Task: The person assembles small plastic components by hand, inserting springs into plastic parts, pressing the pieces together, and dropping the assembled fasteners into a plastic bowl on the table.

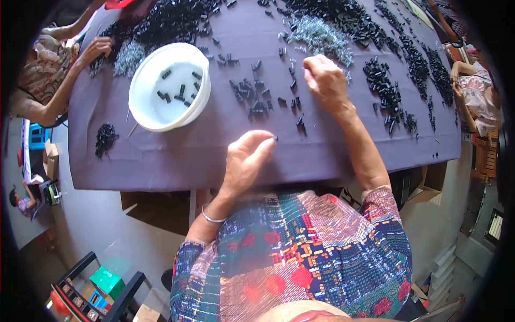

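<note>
Near the table's front edge, my left hand [247,161] pinches a small dark piece [276,138] between thumb and fingertip; most of it is hidden. My right hand [326,80] is farther forward, with its fingers curled closed beside a heap of small silvery metal or clear parts [322,37]. Whatever those fingers hold, if anything, is out of sight. Between and beyond my hands lie loose small black plastic pieces [245,88]. A white plastic bowl [138,119] stands left of them, with several black pieces [182,88] inside.
A purple cloth [177,161] covers the table. Large heaps of black pieces [171,19] lie at the back, others [383,86] to the right, and a small dark cluster [105,139] at the left. Another person's hand [97,49] reaches in from the left; other people sit at the right.
</note>
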### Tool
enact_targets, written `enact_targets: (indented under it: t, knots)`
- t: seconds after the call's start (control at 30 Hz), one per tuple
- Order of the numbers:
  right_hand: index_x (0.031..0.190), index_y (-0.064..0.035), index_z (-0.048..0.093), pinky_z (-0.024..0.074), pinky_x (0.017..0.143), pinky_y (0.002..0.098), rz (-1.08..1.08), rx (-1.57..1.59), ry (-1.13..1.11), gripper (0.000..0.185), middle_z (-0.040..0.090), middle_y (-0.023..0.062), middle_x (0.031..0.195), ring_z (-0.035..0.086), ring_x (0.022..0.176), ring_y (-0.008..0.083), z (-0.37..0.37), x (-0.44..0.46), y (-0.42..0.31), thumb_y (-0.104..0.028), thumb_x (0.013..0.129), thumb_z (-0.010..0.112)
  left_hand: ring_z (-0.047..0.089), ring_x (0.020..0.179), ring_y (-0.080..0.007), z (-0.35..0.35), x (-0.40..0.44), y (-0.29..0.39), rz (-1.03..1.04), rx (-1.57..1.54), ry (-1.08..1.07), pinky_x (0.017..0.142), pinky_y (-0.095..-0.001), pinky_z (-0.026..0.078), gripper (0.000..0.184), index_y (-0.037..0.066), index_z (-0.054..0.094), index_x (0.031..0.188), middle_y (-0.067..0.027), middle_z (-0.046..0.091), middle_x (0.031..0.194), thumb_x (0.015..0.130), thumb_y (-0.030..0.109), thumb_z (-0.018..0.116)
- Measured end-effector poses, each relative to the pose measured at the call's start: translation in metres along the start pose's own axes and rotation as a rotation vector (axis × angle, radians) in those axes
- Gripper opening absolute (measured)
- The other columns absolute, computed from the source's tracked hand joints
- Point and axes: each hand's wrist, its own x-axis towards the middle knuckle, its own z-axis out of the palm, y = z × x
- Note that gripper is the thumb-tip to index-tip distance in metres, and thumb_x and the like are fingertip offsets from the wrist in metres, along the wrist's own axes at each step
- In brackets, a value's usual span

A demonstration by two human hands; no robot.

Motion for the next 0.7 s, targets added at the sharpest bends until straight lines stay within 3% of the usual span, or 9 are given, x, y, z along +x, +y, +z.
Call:
enact_targets:
  t: [0.07, 0.17, 0.3, 0.4, 0.5, 0.7]
  knots:
    - [0.09, -0.0038, 0.063, 0.0521, 0.069, 0.0361, 0.117, 0.311, -0.049, 0.009, 0.064, 0.0107, 0.088, 0.064, 0.078, 0.0268, -0.028, -0.015, -0.027, -0.005, 0.081, 0.064, 0.06, 0.07, -0.0071, 0.0, 0.0, 0.002, 0.006, -0.035, 0.022, 0.064, -0.0211, 0.049, 0.016, -0.002, 0.067, 0.104, -0.0032, 0.067, 0.082, 0.092, 0.009, 0.065]
    - [0.091, -0.0019, 0.067, 0.0493, 0.061, 0.0261, 0.255, 0.753, -0.192, 0.009, 0.066, 0.0066, 0.084, 0.059, 0.066, 0.0112, -0.053, -0.044, -0.065, 0.002, 0.082, 0.066, 0.061, 0.072, -0.0081, 0.004, -0.003, 0.005, -0.001, -0.076, 0.062, 0.067, -0.0218, 0.051, 0.018, -0.003, 0.066, 0.107, -0.0062, 0.069, 0.087, 0.093, 0.01, 0.065]
    - [0.091, -0.0022, 0.068, 0.0505, 0.063, 0.0272, 0.209, 0.905, -0.164, 0.014, 0.066, 0.0072, 0.083, 0.062, 0.07, 0.0141, -0.063, -0.065, -0.091, 0.006, 0.08, 0.066, 0.061, 0.073, -0.0099, 0.01, -0.009, 0.009, 0.023, -0.125, 0.047, 0.069, -0.0237, 0.052, 0.02, -0.003, 0.066, 0.108, -0.0076, 0.07, 0.088, 0.093, 0.011, 0.065]
    - [0.094, 0.001, 0.067, 0.0529, 0.069, 0.0273, 0.079, 0.776, -0.113, 0.018, 0.067, 0.0084, 0.086, 0.066, 0.077, 0.0178, -0.071, -0.066, -0.099, 0.011, 0.079, 0.066, 0.063, 0.076, -0.0103, 0.012, -0.014, 0.011, 0.013, -0.137, 0.018, 0.069, -0.0238, 0.053, 0.02, -0.003, 0.066, 0.108, -0.0069, 0.07, 0.09, 0.093, 0.01, 0.065]
    - [0.094, 0.0001, 0.067, 0.0546, 0.067, 0.0301, 0.047, 0.648, -0.05, 0.02, 0.069, 0.0105, 0.086, 0.068, 0.076, 0.0213, -0.072, -0.069, -0.107, 0.009, 0.077, 0.07, 0.064, 0.077, -0.0101, 0.015, -0.016, 0.012, 0.024, -0.113, 0.008, 0.07, -0.0236, 0.053, 0.02, -0.003, 0.065, 0.109, -0.0065, 0.07, 0.091, 0.093, 0.01, 0.065]
    - [0.097, 0.0002, 0.062, 0.0556, 0.064, 0.035, -0.104, 0.515, -0.008, 0.025, 0.065, 0.0119, 0.082, 0.067, 0.076, 0.0278, -0.076, -0.072, -0.112, 0.009, 0.074, 0.063, 0.063, 0.078, -0.0096, 0.018, -0.018, 0.008, 0.048, -0.094, -0.007, 0.07, -0.0232, 0.053, 0.021, -0.003, 0.065, 0.11, -0.0063, 0.069, 0.091, 0.093, 0.01, 0.065]
